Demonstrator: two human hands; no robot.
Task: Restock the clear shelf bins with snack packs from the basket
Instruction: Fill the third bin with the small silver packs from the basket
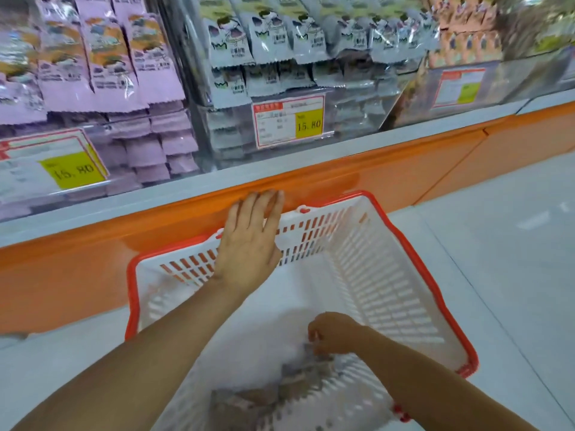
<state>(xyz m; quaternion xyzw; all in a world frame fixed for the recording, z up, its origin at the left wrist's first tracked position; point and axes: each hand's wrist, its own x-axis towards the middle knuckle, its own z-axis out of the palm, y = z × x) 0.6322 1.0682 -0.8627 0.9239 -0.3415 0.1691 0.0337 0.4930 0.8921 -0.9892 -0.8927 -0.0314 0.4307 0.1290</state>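
My right hand (334, 334) is low in the frame, down in the basket (435, 290), fingers curled and pinching the edge of a grey snack pack (298, 381). My left hand (249, 241) is flat, fingers straight and together, over the far rim by the orange ledge (404, 172). My worry is that an edge pinch lets a slick pack slip, and the light basket could skid if I lean on it. It'd also be easy to feed the purple bin (124, 126) upper left instead of the grey bin (351, 113) top middle. The only readable writing is 15.80 on the middle price tag (289, 121) and the left price tag (73, 169), the rest is blur
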